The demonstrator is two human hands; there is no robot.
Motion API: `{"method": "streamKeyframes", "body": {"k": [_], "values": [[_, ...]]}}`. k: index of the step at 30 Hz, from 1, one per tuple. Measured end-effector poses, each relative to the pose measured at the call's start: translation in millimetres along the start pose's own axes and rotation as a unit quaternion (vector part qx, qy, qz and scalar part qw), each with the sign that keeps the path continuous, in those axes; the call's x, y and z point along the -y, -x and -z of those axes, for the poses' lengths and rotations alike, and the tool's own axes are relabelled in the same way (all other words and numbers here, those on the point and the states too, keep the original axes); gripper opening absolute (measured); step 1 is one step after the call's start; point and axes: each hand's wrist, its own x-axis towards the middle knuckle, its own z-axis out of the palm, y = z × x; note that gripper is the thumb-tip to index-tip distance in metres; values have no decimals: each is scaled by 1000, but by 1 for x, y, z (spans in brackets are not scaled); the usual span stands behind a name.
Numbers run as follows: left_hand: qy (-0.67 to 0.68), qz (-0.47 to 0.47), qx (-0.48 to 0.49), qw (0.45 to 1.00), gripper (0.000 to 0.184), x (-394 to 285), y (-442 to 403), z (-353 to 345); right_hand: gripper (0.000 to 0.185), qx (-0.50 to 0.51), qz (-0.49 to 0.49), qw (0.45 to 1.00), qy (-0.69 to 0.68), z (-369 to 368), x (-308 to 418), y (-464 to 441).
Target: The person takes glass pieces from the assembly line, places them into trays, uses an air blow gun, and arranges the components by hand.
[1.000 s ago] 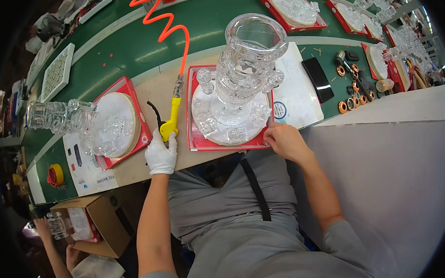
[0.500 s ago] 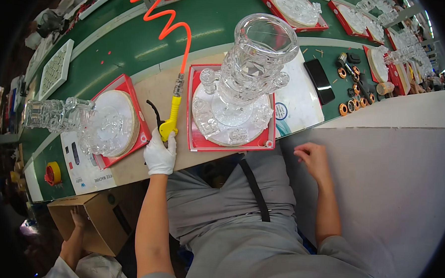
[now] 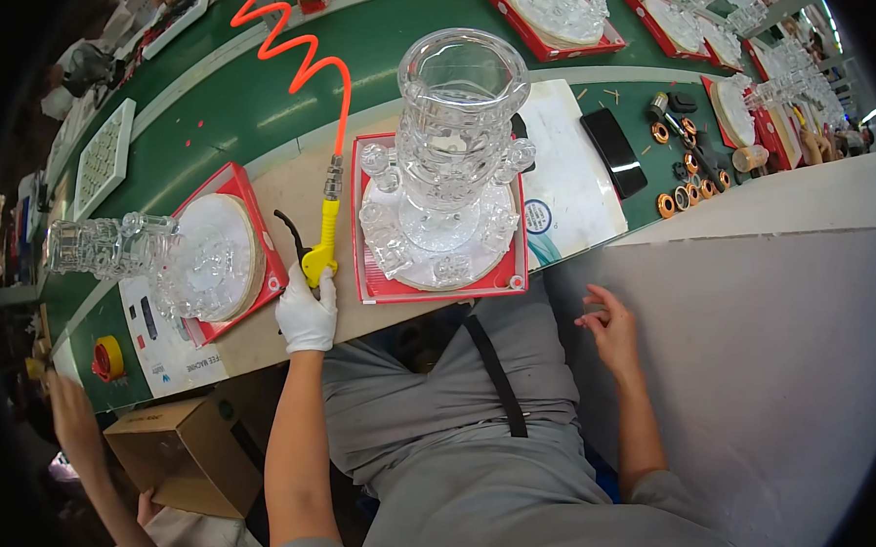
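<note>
My left hand (image 3: 307,317), in a white glove, is wrapped round the lower end of a yellow air gun (image 3: 326,239) with a black lever. An orange coiled hose (image 3: 346,103) runs up from the gun. My bare right hand (image 3: 612,325) hangs in front of the grey panel, off the bench, its fingers apart and nothing in them. Between and beyond my hands a tall clear glass piece (image 3: 454,128) stands upright on a round white base in a red tray (image 3: 408,297). A second glass piece (image 3: 117,248) leans left from another red tray (image 3: 274,257).
A black phone (image 3: 614,152) lies on a white sheet (image 3: 559,181), with copper-coloured rings (image 3: 666,205) and black parts to its right. More red trays (image 3: 555,52) stand behind. At lower left are yellow tape (image 3: 109,357), a cardboard box (image 3: 186,458) and a co-worker's arm (image 3: 79,434).
My right hand has left the red tray's front corner, moved right and down, and spread its fingers. The co-worker's hands have moved about the box, whose glass piece no longer shows.
</note>
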Motion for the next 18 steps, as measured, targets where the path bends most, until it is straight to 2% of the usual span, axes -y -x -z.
{"method": "streamKeyframes", "body": {"k": [1, 3, 6, 9, 12, 15, 18], "values": [[-2, 1, -3, 1000, 43, 2, 0, -1, 53, -15, 66, 992, 106, 1, 4, 0], [-4, -10, -18, 1000, 43, 5, 1, -4, 57, -42, 196, 928, 313, 3, 12, 0], [7, -6, -9, 1000, 44, 2, 0, -1, 59, 29, 109, 964, 241, -3, 26, 4], [-1, -5, -10, 1000, 45, 2, 0, -2, 54, 23, 125, 953, 276, -10, 44, -6], [-8, -9, -13, 1000, 46, 1, -1, -1, 42, 5, 92, 966, 243, -20, 61, -19], [-3, -18, -16, 1000, 45, 3, -1, -2, 28, 15, 157, 959, 236, -38, 81, -31], [0, -19, -18, 1000, 45, 3, -1, -2, 20, 82, 163, 950, 255, -56, 107, -45]]}}
